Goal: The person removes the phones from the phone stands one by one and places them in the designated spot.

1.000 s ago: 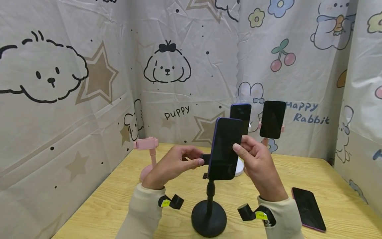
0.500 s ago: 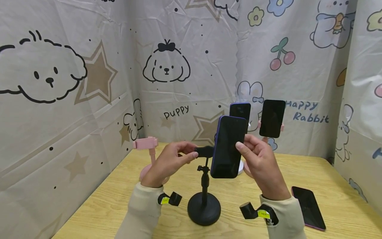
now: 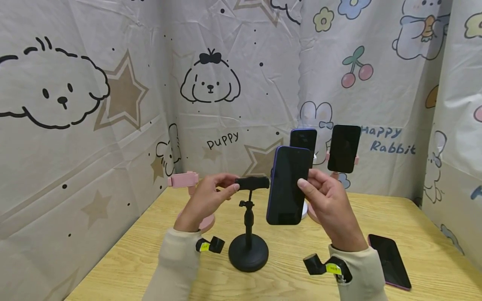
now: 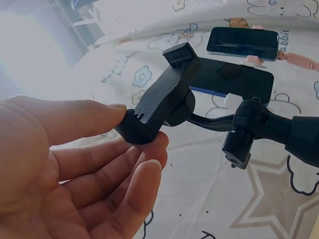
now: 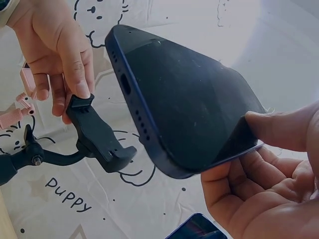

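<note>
Moved the black, round-based phone stand point(image 3: 248, 253) leftward and farther from the head camera since a second ago, bringing its black plastic clamp point(image 3: 253, 182) out from behind the slim, dark-screened, blue-edged phone point(image 3: 289, 186). Pinching the clamp's left end between thumb and fingers of the left hand point(image 3: 207, 196). Gripping the blue-edged phone by its right side in the right hand point(image 3: 327, 205), thumb over the screen, fingers behind. Holding it in the air, nearly upright, near the clamp's right end but apart from it. Can see, partly hidden by the left hand, a pink plastic phone stand point(image 3: 183, 180); beyond the held phone, an upright dark phone with a blue rim point(image 3: 306, 140) and, to its right, an upright black-screened phone point(image 3: 344, 148) in a pink holder point(image 3: 356, 160). Can also see a pink-rimmed dark phone point(image 3: 389, 261) lying flat on the pale wood-grain table point(image 3: 376, 213), beside the right beige sleeve point(image 3: 363, 280).
</note>
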### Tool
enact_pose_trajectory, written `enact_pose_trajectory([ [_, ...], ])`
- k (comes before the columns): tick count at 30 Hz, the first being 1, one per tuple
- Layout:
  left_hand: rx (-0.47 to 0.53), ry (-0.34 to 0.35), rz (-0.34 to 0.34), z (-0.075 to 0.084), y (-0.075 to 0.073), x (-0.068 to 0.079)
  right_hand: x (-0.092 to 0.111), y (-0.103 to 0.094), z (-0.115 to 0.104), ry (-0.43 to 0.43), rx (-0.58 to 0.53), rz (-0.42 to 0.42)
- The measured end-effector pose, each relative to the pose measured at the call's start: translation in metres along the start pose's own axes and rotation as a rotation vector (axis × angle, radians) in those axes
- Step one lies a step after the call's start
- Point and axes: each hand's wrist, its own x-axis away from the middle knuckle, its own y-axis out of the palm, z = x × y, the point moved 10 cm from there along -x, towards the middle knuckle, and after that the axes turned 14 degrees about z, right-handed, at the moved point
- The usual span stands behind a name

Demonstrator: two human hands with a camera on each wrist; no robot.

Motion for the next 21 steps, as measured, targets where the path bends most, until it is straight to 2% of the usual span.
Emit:
enact_pose_trajectory([
  [6,0.019,-0.011,0.033,-0.008,-0.007,-0.004,-0.001,0.000,0.000,0.004,-0.027,-0.016],
  [21,-0.066,-0.012,0.149,-0.018,-0.024,-0.009,-0.002,-0.003,0.001,0.007,-0.023,-0.020],
])
